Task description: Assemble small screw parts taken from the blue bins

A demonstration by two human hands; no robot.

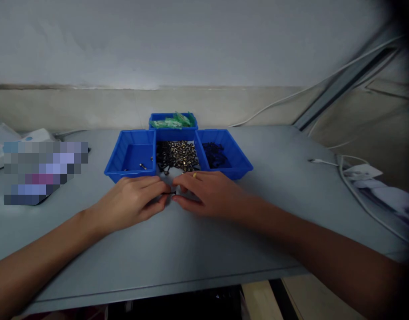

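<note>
My left hand [134,198] is closed, its thumb and fingertips pinching a thin dark screw-like piece [171,193] too small to name surely. The tip of that piece points at my right hand [211,191], which wears a ring. Its thumb and index finger are curled around that tip with a gap between them. Just behind the hands lies a pile of small brass-coloured and dark screws [181,153]. A blue bin [131,138] at the left holds a few loose screws [142,166]. Small black parts [215,153] fill some of the right blue bin [239,158].
A smaller blue bin [154,118] with green plastic packets [178,120] stands at the back by the wall [204,104]. White devices [34,135] and a pixelated item [44,173] lie at the left. Cables [354,200] run along the right side of the grey table [204,253].
</note>
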